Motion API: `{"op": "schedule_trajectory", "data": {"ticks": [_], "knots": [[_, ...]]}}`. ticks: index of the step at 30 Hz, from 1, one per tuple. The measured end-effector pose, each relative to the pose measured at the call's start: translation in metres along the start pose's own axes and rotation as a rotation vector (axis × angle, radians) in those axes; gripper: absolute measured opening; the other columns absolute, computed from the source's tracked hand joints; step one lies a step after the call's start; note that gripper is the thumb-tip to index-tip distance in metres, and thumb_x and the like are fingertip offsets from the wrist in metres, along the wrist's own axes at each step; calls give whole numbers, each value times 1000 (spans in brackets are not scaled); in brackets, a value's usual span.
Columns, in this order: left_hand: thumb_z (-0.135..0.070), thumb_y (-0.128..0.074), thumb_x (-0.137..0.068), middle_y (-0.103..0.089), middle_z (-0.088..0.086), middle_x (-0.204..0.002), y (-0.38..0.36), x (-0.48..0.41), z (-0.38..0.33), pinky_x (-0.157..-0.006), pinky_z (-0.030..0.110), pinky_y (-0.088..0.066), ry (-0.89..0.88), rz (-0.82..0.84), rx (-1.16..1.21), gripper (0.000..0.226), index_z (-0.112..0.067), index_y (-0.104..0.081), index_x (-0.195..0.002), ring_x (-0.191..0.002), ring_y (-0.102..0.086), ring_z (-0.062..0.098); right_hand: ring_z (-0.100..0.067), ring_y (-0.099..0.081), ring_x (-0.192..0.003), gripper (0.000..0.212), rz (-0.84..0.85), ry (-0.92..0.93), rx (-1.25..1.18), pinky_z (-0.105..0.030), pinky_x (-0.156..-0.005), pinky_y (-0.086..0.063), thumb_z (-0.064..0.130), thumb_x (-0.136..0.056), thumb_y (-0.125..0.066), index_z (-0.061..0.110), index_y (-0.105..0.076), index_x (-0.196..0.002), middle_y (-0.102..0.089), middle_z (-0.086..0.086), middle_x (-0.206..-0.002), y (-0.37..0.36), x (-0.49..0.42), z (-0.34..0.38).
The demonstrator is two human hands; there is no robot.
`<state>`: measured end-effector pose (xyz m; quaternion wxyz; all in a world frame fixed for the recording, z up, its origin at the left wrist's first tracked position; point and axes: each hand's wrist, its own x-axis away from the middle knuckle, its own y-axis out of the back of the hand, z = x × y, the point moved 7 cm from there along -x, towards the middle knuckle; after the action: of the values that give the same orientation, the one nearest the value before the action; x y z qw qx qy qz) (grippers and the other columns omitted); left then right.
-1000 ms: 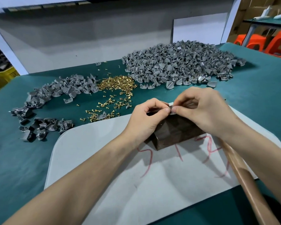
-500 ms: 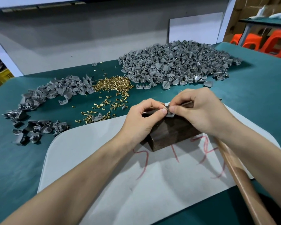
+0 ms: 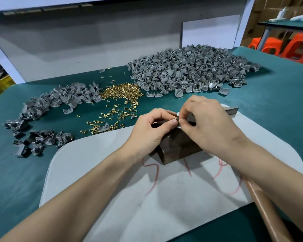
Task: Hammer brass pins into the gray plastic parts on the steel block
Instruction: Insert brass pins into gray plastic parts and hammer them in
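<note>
atop the steel block [image 3: 180, 149], our left hand [image 3: 152, 131] and right hand [image 3: 210, 126] meet, both sets of fingers clamped on one gray plastic part [image 3: 179, 127].

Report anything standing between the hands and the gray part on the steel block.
Nothing visible does. The left hand and the right hand both pinch the gray part on top of the steel block, fingertips meeting at it. A brass pin glints between them.
</note>
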<state>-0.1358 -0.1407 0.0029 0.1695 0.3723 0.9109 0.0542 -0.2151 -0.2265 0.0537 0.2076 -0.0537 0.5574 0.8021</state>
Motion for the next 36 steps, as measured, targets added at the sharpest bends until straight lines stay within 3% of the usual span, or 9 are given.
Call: {"op": "schedule_trajectory", "data": {"ticks": [9, 16, 18, 22, 25, 27, 30, 33, 36], "knots": [[-1, -65, -85, -68, 8, -105, -1, 1, 1, -90, 22, -46, 13, -2, 12, 15, -14, -67, -78, -93, -62, 7, -19, -53, -99, 15, 13, -26, -9, -43, -84, -47, 22, -86, -56, 26, -56, -72, -57, 3, -94, -2, -1, -5], [-5, -66, -84, -66, 11, -109, 0, 1, 0, -93, 25, -45, 35, -2, 35, 12, -14, -67, -78, -96, -61, 8, -17, -58, -94, 8, -121, -42, -214, -46, -87, -44, 27, -83, -63, 28, -60, -75, -61, 10, -90, -1, 9, -16], [-5, -66, -85, -66, 11, -109, -1, 0, 0, -91, 23, -46, 38, -8, 31, 11, -14, -67, -78, -95, -61, 8, -15, -59, -91, 5, -134, -39, -278, -40, -87, -45, 25, -81, -65, 23, -67, -77, -63, 8, -89, 2, 9, -19], [-8, -66, -85, -68, 4, -108, 0, 1, 2, -87, 20, -45, 71, -44, 48, 11, -15, -68, -76, -92, -62, 4, -8, -59, -81, 12, -232, -23, -326, -9, -78, -41, 6, -83, -63, 15, -72, -84, -64, 4, -87, 23, 10, -26], [-10, -67, -85, -69, 0, -107, -1, 2, 3, -83, 16, -45, 88, -46, 52, 13, -16, -67, -73, -90, -62, 2, -11, -53, -71, 12, -308, -192, -217, -18, -63, -33, 8, -82, -61, 18, -65, -78, -60, 5, -76, 37, 8, -57], [-11, -68, -85, -69, -1, -107, -1, 2, 3, -80, 14, -44, 95, -48, 54, 13, -16, -67, -73, -89, -61, 0, -20, -52, -76, 1, -184, -372, -105, -27, -63, -30, 17, -84, -59, 18, -59, -83, -60, 0, -79, 32, 5, -86], [-11, -68, -85, -69, -3, -106, -1, 3, 3, -77, 12, -45, 99, -50, 53, 14, -15, -66, -71, -86, -61, -2, -28, -50, -81, 19, 105, -537, 56, -31, -64, -33, 34, -86, -60, 16, -52, -88, -58, -8, -83, 11, 11, -109], [-10, -68, -84, -69, -4, -105, -1, 2, 2, -77, 11, -45, 90, -47, 56, 17, -18, -66, -69, -85, -62, -2, -29, -48, -71, 26, 122, -560, 125, -31, -57, -31, 37, -86, -59, 11, -56, -83, -56, -10, -73, 8, 10, -113], [-11, -68, -84, -69, -5, -104, -1, 2, 2, -76, 12, -45, 90, -43, 65, 17, -20, -66, -69, -85, -62, -2, -24, -48, -58, 36, 121, -608, 112, -27, -47, -31, 36, -81, -65, 4, -62, -65, -54, -10, -59, 11, 9, -116]]}}
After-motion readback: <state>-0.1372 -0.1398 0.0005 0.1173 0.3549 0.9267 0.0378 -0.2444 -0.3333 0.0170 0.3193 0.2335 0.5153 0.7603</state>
